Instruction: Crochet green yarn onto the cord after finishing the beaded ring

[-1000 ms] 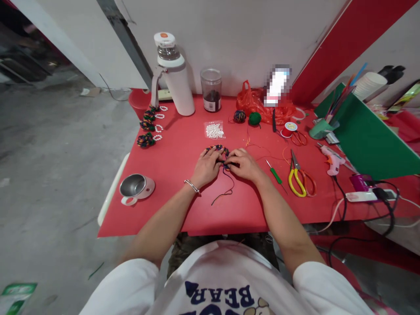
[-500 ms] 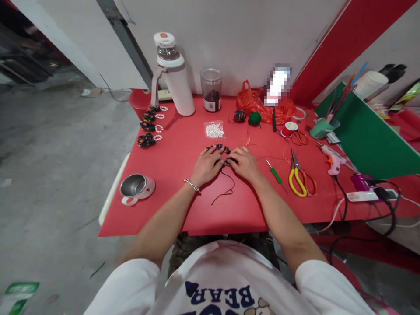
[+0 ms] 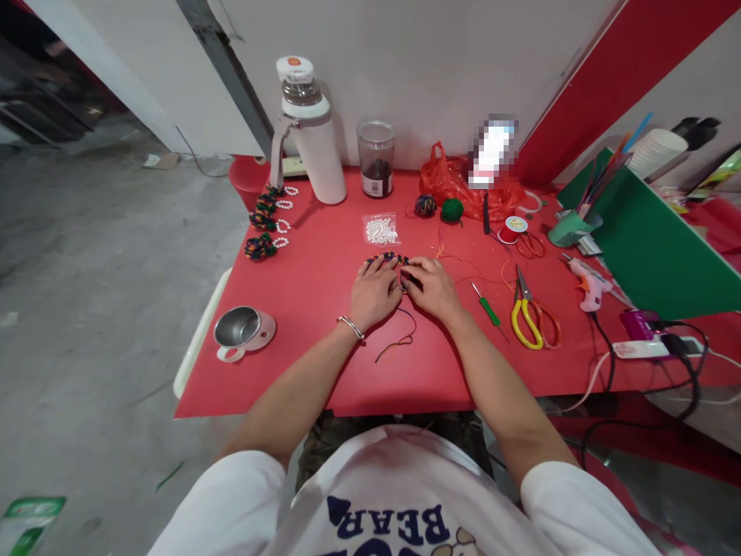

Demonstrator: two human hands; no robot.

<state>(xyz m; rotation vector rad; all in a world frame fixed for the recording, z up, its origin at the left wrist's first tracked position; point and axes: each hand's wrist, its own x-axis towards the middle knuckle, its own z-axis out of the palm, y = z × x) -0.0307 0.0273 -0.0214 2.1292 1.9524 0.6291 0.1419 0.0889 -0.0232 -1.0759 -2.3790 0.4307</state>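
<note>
A dark multicoloured braided yarn piece [image 3: 389,256] curves on the red table, partly covered by both hands. My left hand [image 3: 375,293] lies over its left part, its fingers on the braid and its thumb close to the right fingertips. At the braid's right side, my right hand [image 3: 429,286] pinches the yarn near its end. Both hands' fingertips nearly meet, and the exact grip is partly hidden. A loose yarn tail [image 3: 411,337] trails toward the front of the table. Just behind the braid lies a bag of white beads [image 3: 382,229].
Yarn-and-bead pieces [image 3: 260,245], a metal cup [image 3: 238,328] and a tall flask [image 3: 321,154] are at left. A green-handled hook [image 3: 489,310], yellow-handled scissors [image 3: 526,320], a glue gun [image 3: 591,289] and a power strip [image 3: 637,349] are at right. Yarn balls [image 3: 452,210] sit behind.
My left hand has shifted slightly right, its thumb nearer my right fingertips. The braid is still under both hands, and the whole view has moved a little.
</note>
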